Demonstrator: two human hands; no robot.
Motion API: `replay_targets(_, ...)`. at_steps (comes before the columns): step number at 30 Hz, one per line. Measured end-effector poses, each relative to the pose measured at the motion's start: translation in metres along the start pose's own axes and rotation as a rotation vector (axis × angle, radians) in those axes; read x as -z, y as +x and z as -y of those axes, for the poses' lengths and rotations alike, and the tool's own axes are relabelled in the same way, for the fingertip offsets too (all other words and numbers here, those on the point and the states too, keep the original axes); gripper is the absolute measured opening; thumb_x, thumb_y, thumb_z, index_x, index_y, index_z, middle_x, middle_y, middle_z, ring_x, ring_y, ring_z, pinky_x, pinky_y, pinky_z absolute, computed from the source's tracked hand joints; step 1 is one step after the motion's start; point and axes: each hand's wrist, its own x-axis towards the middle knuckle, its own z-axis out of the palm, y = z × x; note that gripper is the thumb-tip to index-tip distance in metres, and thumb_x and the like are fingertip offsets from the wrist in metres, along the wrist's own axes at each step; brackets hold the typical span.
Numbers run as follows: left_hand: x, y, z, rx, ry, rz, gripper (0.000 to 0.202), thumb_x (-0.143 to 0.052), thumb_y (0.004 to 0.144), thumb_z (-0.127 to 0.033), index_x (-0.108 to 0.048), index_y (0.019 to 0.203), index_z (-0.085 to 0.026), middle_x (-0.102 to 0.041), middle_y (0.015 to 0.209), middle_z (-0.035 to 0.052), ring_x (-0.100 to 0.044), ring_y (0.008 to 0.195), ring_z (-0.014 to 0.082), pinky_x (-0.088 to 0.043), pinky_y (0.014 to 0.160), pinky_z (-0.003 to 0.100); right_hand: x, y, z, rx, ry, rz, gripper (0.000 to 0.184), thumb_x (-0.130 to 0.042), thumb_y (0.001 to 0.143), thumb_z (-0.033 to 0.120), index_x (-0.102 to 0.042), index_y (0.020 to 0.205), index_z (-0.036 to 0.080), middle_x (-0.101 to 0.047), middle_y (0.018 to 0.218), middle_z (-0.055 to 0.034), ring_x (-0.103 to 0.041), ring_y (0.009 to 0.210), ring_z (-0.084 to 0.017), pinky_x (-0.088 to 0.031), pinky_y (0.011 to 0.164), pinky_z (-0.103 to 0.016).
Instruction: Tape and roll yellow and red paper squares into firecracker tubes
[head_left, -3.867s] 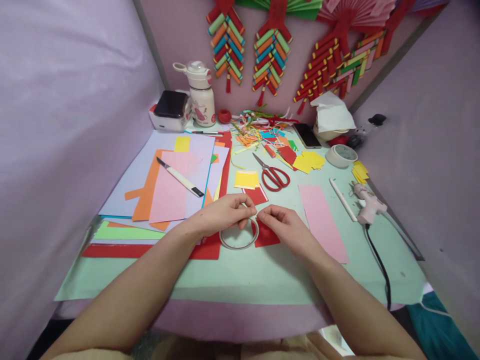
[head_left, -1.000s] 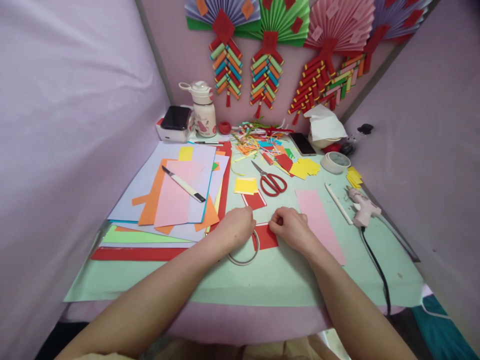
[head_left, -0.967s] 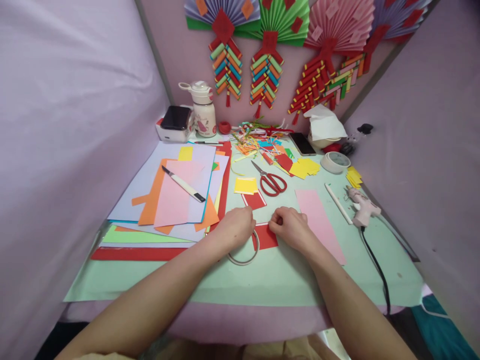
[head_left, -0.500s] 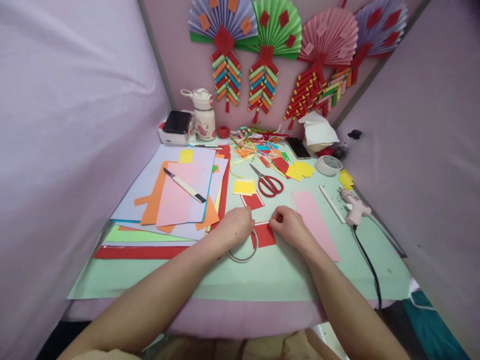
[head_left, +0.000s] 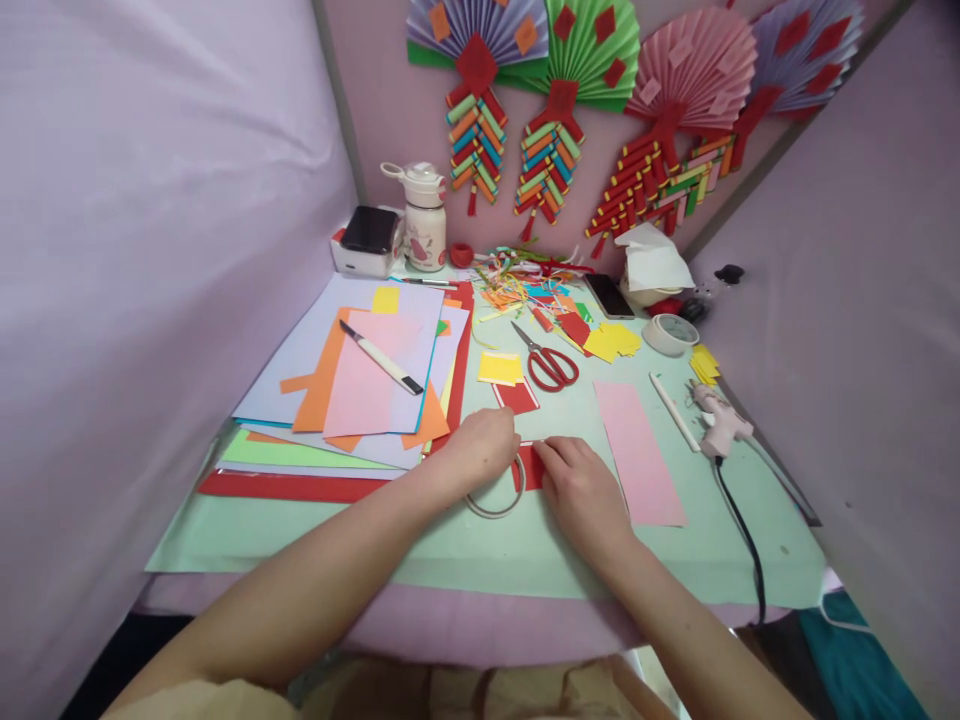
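My left hand (head_left: 484,445) is closed, its fingers together at the upper left corner of a small red paper rectangle (head_left: 529,472). A narrow white tape roll (head_left: 496,514) hangs from this hand and stands out below it, its ring overlapping the red paper's left side. A thin white strip runs along the paper's top edge. My right hand (head_left: 589,490) lies over the paper's right side, fingers stretched out and their tips on the end of that strip. Just above lies another red rectangle (head_left: 516,398) with white edges, partly under yellow paper pieces (head_left: 500,368).
Red-handled scissors (head_left: 546,360) lie beyond my hands. Stacked coloured sheets (head_left: 262,400) with a craft knife (head_left: 381,358) are at left. To the right are a pink strip (head_left: 641,455), a white stick (head_left: 673,411), a glue gun (head_left: 721,425) and a wide tape roll (head_left: 670,336).
My right hand has gone from a pinch at the red paper's upper right corner to stretched fingers lying over its right side. My left hand stays at the left corner. The view has shifted slightly.
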Motion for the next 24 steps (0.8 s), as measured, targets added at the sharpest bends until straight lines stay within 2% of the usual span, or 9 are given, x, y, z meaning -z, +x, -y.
replay_targets(3, -0.002, 0.001, 0.002, -0.01, -0.005, -0.017, 0.02, -0.042, 0.083, -0.024, -0.06, 0.088, -0.016, -0.068, 0.088, 0.0129, -0.063, 0.084, 0.0265, -0.043, 0.065, 0.032, 0.004, -0.002, 0.006, -0.003, -0.106, 0.049, 0.033, -0.044, 0.087, 0.009, -0.055, 0.117, 0.018, -0.062, 0.105, -0.0098, -0.052, 0.097, -0.023, -0.037, 0.074, -0.034)
replay_targets(8, 0.0, 0.0, 0.008, -0.05, -0.064, -0.002, 0.024, -0.039, 0.087, -0.032, -0.058, 0.086, -0.017, -0.067, 0.086, 0.0112, -0.062, 0.082, 0.0243, -0.041, 0.063, 0.03, 0.005, -0.004, 0.013, 0.016, -0.2, 0.057, 0.037, -0.042, 0.088, 0.009, -0.049, 0.123, 0.019, -0.061, 0.106, -0.0103, -0.051, 0.096, -0.023, -0.031, 0.075, -0.036)
replay_targets(13, 0.006, -0.003, 0.01, -0.052, -0.058, 0.046, 0.025, -0.036, 0.087, -0.028, -0.058, 0.086, -0.017, -0.067, 0.084, 0.0102, -0.061, 0.073, 0.0212, -0.039, 0.058, 0.028, 0.005, -0.006, 0.017, 0.005, -0.241, 0.066, 0.04, -0.042, 0.088, 0.009, -0.047, 0.127, 0.019, -0.061, 0.107, -0.0104, -0.05, 0.096, -0.022, -0.027, 0.076, -0.038)
replay_targets(24, 0.015, -0.004, 0.011, -0.049, 0.032, 0.105, 0.019, -0.04, 0.081, -0.025, -0.057, 0.087, -0.018, -0.066, 0.087, 0.0099, -0.06, 0.072, 0.0206, -0.037, 0.055, 0.028, 0.011, -0.003, 0.024, 0.021, -0.289, 0.116, 0.048, -0.04, 0.088, 0.008, -0.041, 0.134, 0.021, -0.059, 0.103, -0.0094, -0.049, 0.095, -0.022, -0.027, 0.08, -0.039)
